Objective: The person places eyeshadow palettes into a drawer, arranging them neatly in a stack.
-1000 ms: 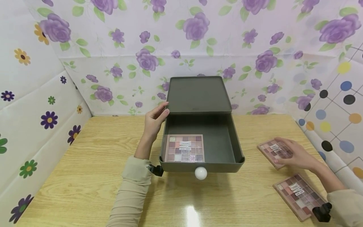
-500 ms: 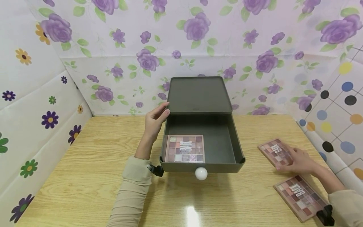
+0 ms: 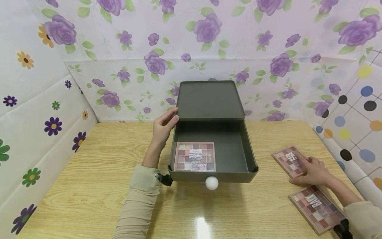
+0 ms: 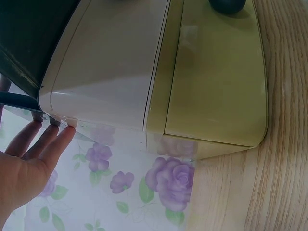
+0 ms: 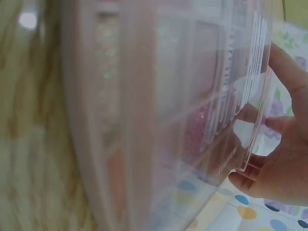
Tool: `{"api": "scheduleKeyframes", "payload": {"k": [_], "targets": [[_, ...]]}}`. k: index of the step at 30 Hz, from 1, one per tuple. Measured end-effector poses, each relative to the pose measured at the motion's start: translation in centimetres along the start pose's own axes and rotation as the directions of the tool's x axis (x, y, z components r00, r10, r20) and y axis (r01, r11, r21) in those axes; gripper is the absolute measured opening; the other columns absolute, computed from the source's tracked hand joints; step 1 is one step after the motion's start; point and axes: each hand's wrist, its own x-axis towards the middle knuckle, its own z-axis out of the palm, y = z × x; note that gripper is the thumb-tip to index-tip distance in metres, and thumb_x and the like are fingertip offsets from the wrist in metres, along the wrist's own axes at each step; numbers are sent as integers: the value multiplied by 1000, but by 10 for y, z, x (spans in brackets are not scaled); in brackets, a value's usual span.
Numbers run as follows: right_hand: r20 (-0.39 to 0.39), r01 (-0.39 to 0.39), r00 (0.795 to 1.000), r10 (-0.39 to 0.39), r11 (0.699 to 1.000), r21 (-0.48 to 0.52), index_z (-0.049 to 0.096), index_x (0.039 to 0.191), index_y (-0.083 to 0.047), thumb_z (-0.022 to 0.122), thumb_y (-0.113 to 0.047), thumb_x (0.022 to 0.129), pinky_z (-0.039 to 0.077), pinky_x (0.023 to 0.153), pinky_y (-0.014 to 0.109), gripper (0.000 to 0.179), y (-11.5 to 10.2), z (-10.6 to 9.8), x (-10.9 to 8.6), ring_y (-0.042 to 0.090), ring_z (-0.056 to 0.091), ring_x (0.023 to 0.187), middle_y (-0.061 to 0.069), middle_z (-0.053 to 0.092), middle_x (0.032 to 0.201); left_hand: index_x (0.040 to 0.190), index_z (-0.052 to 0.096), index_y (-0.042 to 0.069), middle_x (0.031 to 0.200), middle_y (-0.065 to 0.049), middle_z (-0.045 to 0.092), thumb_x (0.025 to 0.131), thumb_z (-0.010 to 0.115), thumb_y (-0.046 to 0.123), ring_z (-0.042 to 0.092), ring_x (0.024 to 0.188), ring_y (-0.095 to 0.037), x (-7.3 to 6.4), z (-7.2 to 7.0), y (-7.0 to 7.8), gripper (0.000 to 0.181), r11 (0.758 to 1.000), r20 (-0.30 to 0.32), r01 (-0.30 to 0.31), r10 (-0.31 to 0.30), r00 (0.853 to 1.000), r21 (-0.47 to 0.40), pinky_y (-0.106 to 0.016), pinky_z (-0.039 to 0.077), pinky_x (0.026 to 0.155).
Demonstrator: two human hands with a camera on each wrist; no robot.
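My left hand (image 3: 162, 131) rests thumb and fingertips against the left side of a dark grey drawer unit (image 3: 210, 99); in the left wrist view its fingers are nearly straight. The top drawer (image 3: 231, 154) is pulled out and holds a pink eyeshadow palette (image 3: 194, 156) lying flat in its left part. On the right, my right hand (image 3: 313, 172) lies at the near right edge of a second eyeshadow palette (image 3: 286, 159), thumb and fingers spread apart. A third eyeshadow palette (image 3: 316, 209) lies below the wrist and appears large and blurred in the right wrist view.
A white knob (image 3: 212, 183) sticks out from the drawer front. Below the grey tier, the left wrist view shows a whitish tier (image 4: 106, 62) and a yellow tier (image 4: 216, 82). Flowered sheets (image 3: 125, 49) stand behind the wooden table (image 3: 119, 149).
My right hand has slid back toward me along the second palette, uncovering more of its top, while that palette stays about where it was. The left hand and drawer have not moved.
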Motion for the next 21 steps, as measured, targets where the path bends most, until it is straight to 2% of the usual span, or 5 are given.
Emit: {"api": "scheduleKeyframes", "payload": {"k": [7, 15, 21], "targets": [[-8, -25, 1000, 24, 999, -34, 2, 144, 0, 72, -54, 67, 30, 71, 69, 116, -4, 4, 0, 65, 25, 100, 51, 21, 116, 119, 54, -9, 127, -16, 52, 87, 57, 1, 54, 105, -9, 0, 0, 1, 34, 1000, -2, 2, -2, 1000, 3, -21, 48, 76], [-75, -14, 997, 8, 997, -77, 21, 139, 6, 76, -52, 63, 34, 70, 67, 110, -6, 1, 3, 66, 35, 93, 51, 35, 109, 119, 54, -9, 127, -16, 52, 87, 56, 1, 55, 102, -7, 0, 0, 0, 35, 1000, 2, -4, 4, 1000, 6, -20, 48, 75], [-146, 29, 988, -50, 990, -141, 36, 135, 5, 75, -55, 60, 34, 72, 63, 104, -8, -3, 2, 58, 45, 91, 46, 47, 102, 120, 54, -9, 128, -15, 51, 87, 56, 2, 54, 106, -10, 0, 0, 0, 35, 1000, 2, 5, -5, 1000, 6, -22, 48, 78]]}}
